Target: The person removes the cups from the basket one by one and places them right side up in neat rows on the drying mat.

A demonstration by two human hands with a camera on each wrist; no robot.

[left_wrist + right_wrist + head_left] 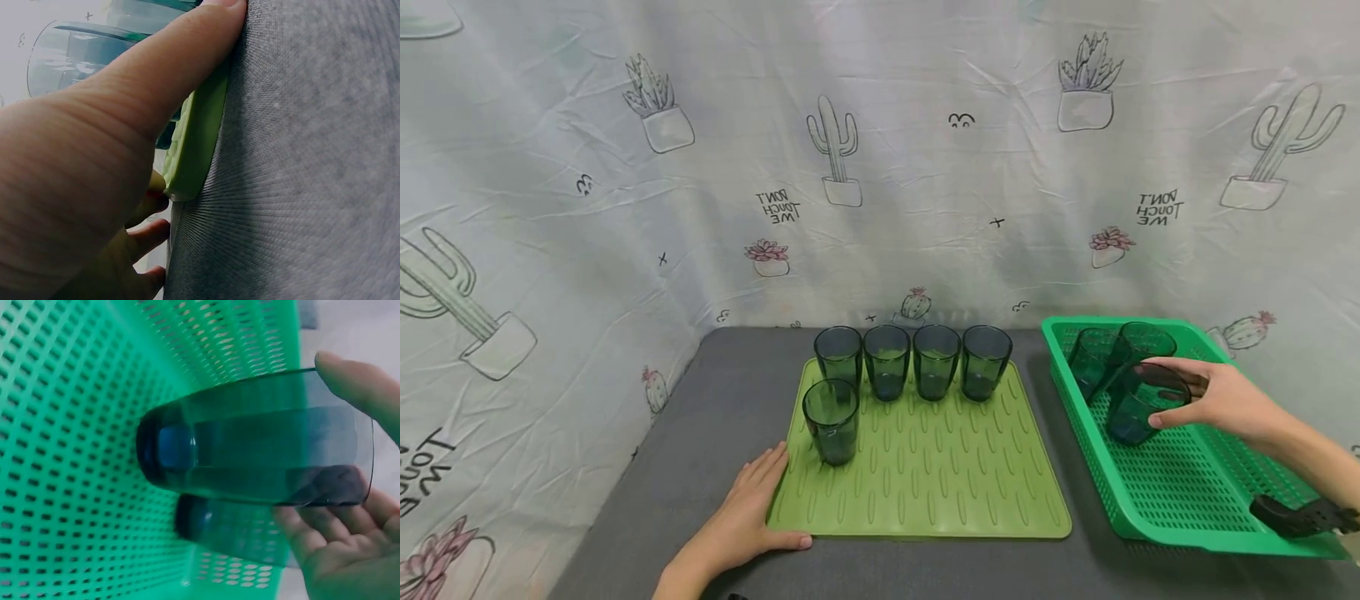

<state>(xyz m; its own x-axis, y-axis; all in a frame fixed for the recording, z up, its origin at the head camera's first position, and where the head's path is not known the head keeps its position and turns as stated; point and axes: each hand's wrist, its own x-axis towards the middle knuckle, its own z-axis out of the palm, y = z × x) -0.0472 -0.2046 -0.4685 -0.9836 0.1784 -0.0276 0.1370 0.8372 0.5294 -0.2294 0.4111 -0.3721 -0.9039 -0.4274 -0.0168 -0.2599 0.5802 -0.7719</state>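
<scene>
My right hand point(1217, 400) grips a dark tinted drinking glass point(1138, 421) near its rim, thumb on one side and fingers on the other. This glass stands upright inside a green perforated plastic basket point(1150, 527); the right wrist view shows its thick base point(165, 447) over the basket's holed floor. Two more glasses point(1090, 367) are behind it. My left hand point(741, 512) rests at the near left corner of a light green ridged mat point(940, 475), fingers spread along its left edge and thumb along its front edge. In the left wrist view the thumb point(156, 75) hides part of the mat.
Several similar glasses point(887, 362) stand upright in a row along the mat's far edge, and one glass point(832, 425) stands in front of the leftmost. Mat and basket sit side by side on a grey table point(677, 450). A cactus-print curtain point(917, 167) hangs behind.
</scene>
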